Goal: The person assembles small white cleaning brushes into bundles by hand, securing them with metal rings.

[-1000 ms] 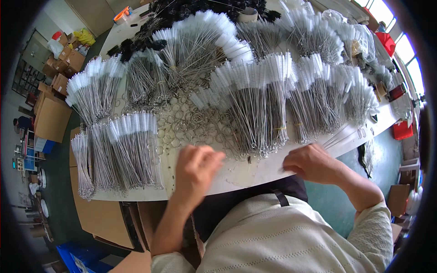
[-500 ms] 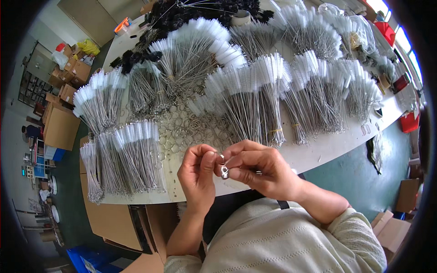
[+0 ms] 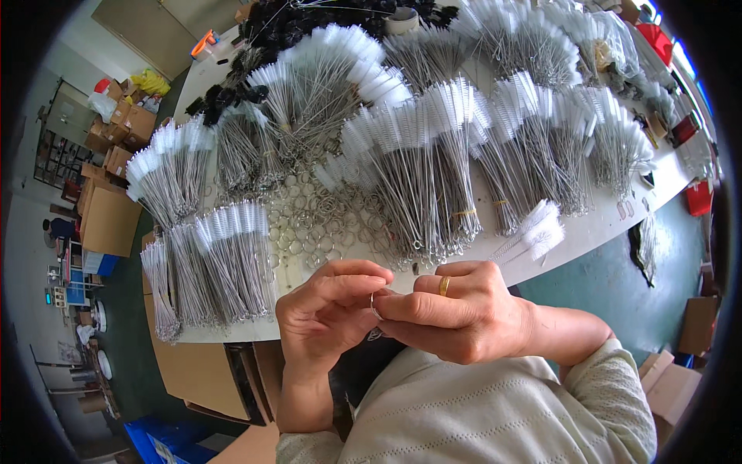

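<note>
In front of my body both hands meet over a thin metal ring (image 3: 374,304). My left hand (image 3: 323,313) is curled with its fingertips and thumb closed at the ring's left side. Pressed against the other side, my right hand (image 3: 460,313) has its fingers folded and wears a gold finger ring (image 3: 444,286). A few white-bristled wire brushes (image 3: 541,230) stick out beyond the right hand. Their stems run back behind it, and looped wire shows just under the fingertips. The exact grip on those stems is hidden.
Loose metal rings (image 3: 309,224) lie spread on the white table (image 3: 301,272) beyond my hands. Bundles of white brushes (image 3: 417,178) stand close behind, with more bundles (image 3: 232,263) at left. Black brushes (image 3: 332,23) are heaped at the far side. Cardboard boxes (image 3: 193,379) stand below the table edge.
My right hand has turned over so its back shows, and white brush heads have come into view beyond it. Both hands are slightly lower, and the thin ring now shows between them.
</note>
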Demonstrator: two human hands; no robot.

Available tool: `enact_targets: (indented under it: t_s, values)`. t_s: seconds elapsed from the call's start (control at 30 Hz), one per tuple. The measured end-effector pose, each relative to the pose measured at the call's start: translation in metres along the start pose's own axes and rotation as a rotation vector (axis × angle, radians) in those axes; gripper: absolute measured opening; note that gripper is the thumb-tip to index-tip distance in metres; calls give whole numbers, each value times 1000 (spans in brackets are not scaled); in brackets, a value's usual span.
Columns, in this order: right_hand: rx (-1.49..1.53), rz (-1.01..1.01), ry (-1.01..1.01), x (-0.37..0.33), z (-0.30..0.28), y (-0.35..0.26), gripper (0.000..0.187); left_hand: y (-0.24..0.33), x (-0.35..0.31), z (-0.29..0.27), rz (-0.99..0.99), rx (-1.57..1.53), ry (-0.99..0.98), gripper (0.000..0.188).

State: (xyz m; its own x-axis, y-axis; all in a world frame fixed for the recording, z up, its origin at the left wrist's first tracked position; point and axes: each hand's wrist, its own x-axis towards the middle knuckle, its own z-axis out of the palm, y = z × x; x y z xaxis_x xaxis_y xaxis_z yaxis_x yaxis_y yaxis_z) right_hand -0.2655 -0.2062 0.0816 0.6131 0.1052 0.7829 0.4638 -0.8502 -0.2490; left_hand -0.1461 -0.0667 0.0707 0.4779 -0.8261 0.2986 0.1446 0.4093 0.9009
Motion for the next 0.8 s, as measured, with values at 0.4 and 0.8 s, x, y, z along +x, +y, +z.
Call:
enact_targets:
  t_s: [0.4, 0.8]
  values:
    - [19, -43, -53, 1, 2, 0, 20, 11, -3, -5, 117, 316, -87, 32]
    - [119, 39, -73, -2, 11, -2, 23, 9, -7, -11, 23, 198, -78, 32]
